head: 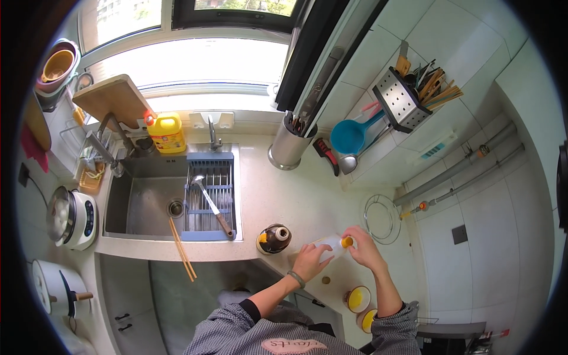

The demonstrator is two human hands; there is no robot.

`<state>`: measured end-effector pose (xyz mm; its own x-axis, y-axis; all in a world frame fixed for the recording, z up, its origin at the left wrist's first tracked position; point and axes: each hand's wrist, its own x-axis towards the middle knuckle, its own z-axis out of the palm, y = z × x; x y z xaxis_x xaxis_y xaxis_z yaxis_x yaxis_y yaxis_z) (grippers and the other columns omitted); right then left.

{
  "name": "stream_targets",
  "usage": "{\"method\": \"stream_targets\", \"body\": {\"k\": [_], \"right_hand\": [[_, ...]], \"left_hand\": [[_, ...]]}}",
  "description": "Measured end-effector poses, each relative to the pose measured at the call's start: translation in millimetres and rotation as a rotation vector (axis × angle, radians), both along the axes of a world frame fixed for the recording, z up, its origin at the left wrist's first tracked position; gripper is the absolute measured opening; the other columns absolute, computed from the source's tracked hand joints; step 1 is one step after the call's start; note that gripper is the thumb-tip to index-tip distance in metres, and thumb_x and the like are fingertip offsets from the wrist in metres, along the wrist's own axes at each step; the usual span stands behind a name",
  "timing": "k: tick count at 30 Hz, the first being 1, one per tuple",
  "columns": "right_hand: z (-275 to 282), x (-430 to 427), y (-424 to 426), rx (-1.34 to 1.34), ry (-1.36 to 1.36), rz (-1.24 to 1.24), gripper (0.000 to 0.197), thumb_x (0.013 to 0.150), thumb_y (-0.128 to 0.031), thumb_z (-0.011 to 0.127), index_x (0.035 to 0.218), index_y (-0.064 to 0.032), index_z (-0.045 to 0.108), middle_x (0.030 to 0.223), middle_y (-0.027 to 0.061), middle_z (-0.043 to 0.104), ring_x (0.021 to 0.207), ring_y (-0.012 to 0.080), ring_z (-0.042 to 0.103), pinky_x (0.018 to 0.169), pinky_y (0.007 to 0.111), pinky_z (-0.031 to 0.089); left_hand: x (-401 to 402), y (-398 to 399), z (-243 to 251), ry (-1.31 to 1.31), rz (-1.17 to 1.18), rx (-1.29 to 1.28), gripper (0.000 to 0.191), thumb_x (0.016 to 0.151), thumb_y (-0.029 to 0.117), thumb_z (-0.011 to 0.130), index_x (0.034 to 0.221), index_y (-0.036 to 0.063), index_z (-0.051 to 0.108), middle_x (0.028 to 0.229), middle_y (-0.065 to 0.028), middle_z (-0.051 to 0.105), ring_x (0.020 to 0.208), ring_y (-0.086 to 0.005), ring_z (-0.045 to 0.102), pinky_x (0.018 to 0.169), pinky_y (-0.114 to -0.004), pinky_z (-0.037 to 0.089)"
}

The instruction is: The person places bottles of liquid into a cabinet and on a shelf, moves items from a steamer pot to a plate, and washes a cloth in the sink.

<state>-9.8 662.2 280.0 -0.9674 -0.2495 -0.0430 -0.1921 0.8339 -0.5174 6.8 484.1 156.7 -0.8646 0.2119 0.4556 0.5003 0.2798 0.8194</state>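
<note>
A clear plastic bottle (329, 245) leans at a slant over the counter. My left hand (310, 262) grips its body, with a bracelet at the wrist. At its top, the fingers of my right hand (363, 248) pinch the orange-yellow cap (347, 242); whether the cap is loose cannot be seen. A dark brown bottle (274, 239) with an open neck stands left of my hands. On the counter below them lies a small brown cap (326, 280). Nearer my right forearm are two bowls, one bowl (357, 299) fully seen and another bowl (367, 320) partly behind my sleeve, both with yellow contents.
A steel sink (151, 195) holds a blue-framed drain rack (209, 236) with a ladle (211, 202) on it. Chopsticks (182, 250) jut past the counter edge. A steel utensil cylinder (287, 146), a wire ring rack (382, 219) and a yellow jug (166, 133) stand farther back.
</note>
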Motion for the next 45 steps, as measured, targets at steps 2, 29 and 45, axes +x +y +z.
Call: {"method": "stream_targets", "body": {"k": [2,29,45], "right_hand": [[-4.6,1.3,-5.8,0.063,-0.006,-0.155,0.023,0.081,-0.013,0.067,0.100,-0.0018,0.059,0.105,0.0142,0.059,0.100,0.0373,0.057,0.082,0.042,0.048],[25.5,-9.4,-38.2,-0.353,-0.069,-0.116,0.030,0.078,0.003,0.068,0.107,-0.0034,0.061,0.112,0.0119,0.066,0.098,0.0266,0.065,0.086,0.034,0.052],[-8.4,-50.0,-146.6,-0.091,0.080,0.493,0.030,0.074,0.004,0.068,0.102,-0.0029,0.061,0.109,0.0140,0.064,0.101,0.0339,0.061,0.086,0.039,0.051]], "left_hand": [[-0.3,-0.5,-1.4,0.001,0.005,0.003,0.025,0.079,0.022,0.076,0.100,0.0146,0.065,0.074,-0.0082,0.056,0.075,-0.0270,0.053,0.072,-0.037,0.045],[0.8,-6.8,1.9,0.018,-0.061,-0.019,0.034,0.078,0.024,0.076,0.107,0.0123,0.062,0.090,-0.0087,0.062,0.087,-0.0270,0.057,0.080,-0.037,0.044],[-19.8,-124.2,-15.8,-0.184,0.230,0.070,0.078,0.069,0.033,0.083,0.133,0.0092,0.046,0.129,-0.0123,0.054,0.114,-0.0315,0.055,0.098,-0.041,0.042]]}}
